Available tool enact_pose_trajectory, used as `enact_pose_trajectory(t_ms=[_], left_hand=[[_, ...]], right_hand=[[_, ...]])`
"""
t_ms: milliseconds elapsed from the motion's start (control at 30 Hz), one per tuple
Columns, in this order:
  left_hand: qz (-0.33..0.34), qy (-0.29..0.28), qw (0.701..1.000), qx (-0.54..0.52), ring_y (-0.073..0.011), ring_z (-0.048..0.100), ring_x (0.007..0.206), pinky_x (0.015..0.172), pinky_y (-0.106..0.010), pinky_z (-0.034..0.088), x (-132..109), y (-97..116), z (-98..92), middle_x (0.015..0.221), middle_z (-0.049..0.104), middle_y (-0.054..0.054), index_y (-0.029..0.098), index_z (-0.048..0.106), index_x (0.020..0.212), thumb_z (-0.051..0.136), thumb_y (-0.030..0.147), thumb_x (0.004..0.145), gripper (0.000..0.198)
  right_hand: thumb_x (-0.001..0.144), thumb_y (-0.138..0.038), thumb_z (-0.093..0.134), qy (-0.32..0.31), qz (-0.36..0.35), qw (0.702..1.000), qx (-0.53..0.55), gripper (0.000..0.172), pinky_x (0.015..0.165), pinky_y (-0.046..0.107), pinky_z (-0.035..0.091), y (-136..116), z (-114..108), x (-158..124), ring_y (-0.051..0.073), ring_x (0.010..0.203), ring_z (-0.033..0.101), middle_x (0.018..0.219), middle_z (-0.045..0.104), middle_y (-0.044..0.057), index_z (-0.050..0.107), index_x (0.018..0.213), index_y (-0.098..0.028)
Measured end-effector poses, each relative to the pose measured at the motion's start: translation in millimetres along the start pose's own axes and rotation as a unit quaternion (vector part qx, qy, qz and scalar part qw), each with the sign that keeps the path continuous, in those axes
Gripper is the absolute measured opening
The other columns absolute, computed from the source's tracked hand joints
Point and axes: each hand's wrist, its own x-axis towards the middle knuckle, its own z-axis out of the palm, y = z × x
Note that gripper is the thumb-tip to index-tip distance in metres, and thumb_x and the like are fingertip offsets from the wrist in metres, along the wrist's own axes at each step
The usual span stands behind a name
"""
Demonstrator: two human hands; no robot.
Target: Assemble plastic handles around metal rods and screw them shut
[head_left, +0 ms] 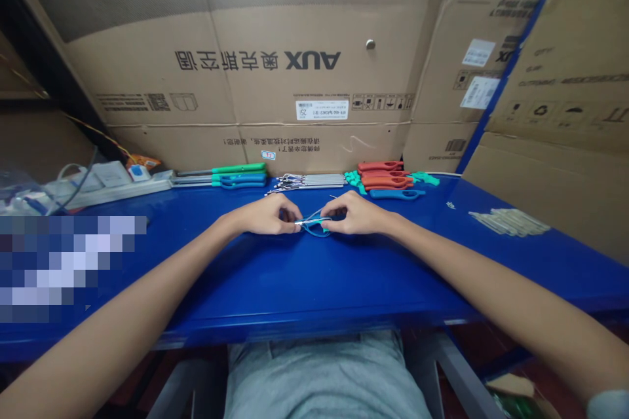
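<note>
- Left hand [264, 216] and right hand [356, 213] are nearly closed, their fingers curled inward and pinching from opposite sides at mid-bench, with the two hands close but apart.
- Gripped between them: a small teal plastic loop [314, 229] with thin silver wire [310, 215] across it. Fingers hide part of the piece, and any contact with the bench cannot be told.
- Handling: hold the wire at the fingertips with light, even pressure from both sides. Keep the loop steady and avoid sharp bends in the wire.
- Work surface: a glossy blue-painted workbench [314, 285] under both forearms.
- Directly ahead: a bundle of slender silver metal rods [309, 179].
- Ahead left: green and teal long-handled plastic tools with metal shafts [239, 176].
- Ahead right: red-orange plastic handles [386, 177], a blue plastic handle [396, 194] and small teal-green plastic pieces [352, 177].
- Far right on the bench: a pale bundle of slim rods [508, 222].
- Far left: a white power strip [111, 188].
- Behind the bench: brown cardboard cartons [295, 19] with inverted AUX lettering.
</note>
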Motion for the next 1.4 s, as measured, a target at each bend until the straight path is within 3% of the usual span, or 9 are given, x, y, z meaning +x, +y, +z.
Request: enact_pose_trajectory(t_ms=[233, 467, 700, 867, 967, 1167, 1400], left_hand=[[0.001, 0.004, 0.999, -0.035, -0.0103, 0.053, 0.057, 0.055, -0.021, 0.04, 2, -3, 3.3, 0.075, 0.071, -0.003, 0.014, 0.074, 0.092, 0.064, 0.036, 0.076, 0.029], [-0.029, 0.006, 0.997, -0.069, -0.0124, 0.055, 0.06, 0.057, -0.023, 0.04, 2, -1, 2.4, 0.069, 0.068, -0.003, 0.013, 0.07, 0.076, 0.068, 0.037, 0.07, 0.025], [-0.049, 0.014, 0.997, -0.049, -0.0132, 0.053, 0.06, 0.056, -0.023, 0.037, 3, -1, 0.0, 0.067, 0.065, -0.001, 0.014, 0.068, 0.074, 0.067, 0.038, 0.069, 0.024], [-0.055, 0.013, 0.997, -0.048, -0.0139, 0.053, 0.062, 0.057, -0.024, 0.037, 1, 3, -0.8, 0.066, 0.063, 0.0, 0.014, 0.066, 0.072, 0.067, 0.036, 0.069, 0.023], [-0.058, 0.009, 0.997, -0.049, -0.0141, 0.053, 0.062, 0.058, -0.024, 0.036, 1, 4, -1.0, 0.066, 0.063, 0.0, 0.014, 0.066, 0.072, 0.066, 0.037, 0.069, 0.023], [-0.068, 0.008, 0.997, -0.033, -0.0129, 0.048, 0.059, 0.056, -0.024, 0.032, 2, 2, -0.9, 0.063, 0.059, 0.001, 0.014, 0.066, 0.073, 0.064, 0.041, 0.07, 0.027], [-0.066, 0.01, 0.997, -0.029, -0.0123, 0.046, 0.058, 0.055, -0.023, 0.032, 2, 1, -0.5, 0.062, 0.059, 0.001, 0.014, 0.066, 0.072, 0.064, 0.04, 0.069, 0.027]], right_hand=[[0.076, -0.026, 0.064, 0.006, 0.0, 1.0, -0.011, 0.018, 0.057, 0.023, 0.033, -2, 0, 0, 0.01, 0.059, 0.046, 0.069, 0.065, 0.001, 0.074, 0.085, -0.014], [0.077, -0.024, 0.062, 0.007, -0.008, 1.0, -0.011, 0.018, 0.056, 0.023, 0.033, -3, 2, -1, 0.009, 0.058, 0.047, 0.07, 0.066, 0.001, 0.074, 0.087, -0.014], [0.079, -0.028, 0.062, 0.006, 0.005, 1.0, -0.012, 0.019, 0.057, 0.023, 0.036, -5, 0, 0, 0.01, 0.06, 0.052, 0.073, 0.069, 0.003, 0.073, 0.086, -0.014], [0.08, -0.034, 0.062, 0.094, 0.064, 0.993, 0.012, 0.024, 0.062, 0.025, 0.044, 6, 1, 3, 0.012, 0.062, 0.059, 0.074, 0.07, 0.005, 0.067, 0.09, -0.013], [0.078, -0.031, 0.063, 0.116, 0.03, 0.992, 0.025, 0.024, 0.065, 0.026, 0.047, 9, 0, 3, 0.013, 0.066, 0.062, 0.077, 0.07, 0.005, 0.063, 0.094, -0.014], [0.075, -0.016, 0.061, 0.074, -0.077, 0.993, -0.044, 0.008, 0.071, 0.026, 0.046, -4, -5, 1, 0.014, 0.074, 0.062, 0.082, 0.07, 0.005, 0.067, 0.079, -0.015], [0.074, -0.011, 0.059, 0.048, -0.091, 0.991, -0.08, 0.01, 0.073, 0.027, 0.046, -2, -3, 1, 0.015, 0.077, 0.061, 0.083, 0.069, 0.006, 0.067, 0.076, -0.015]])
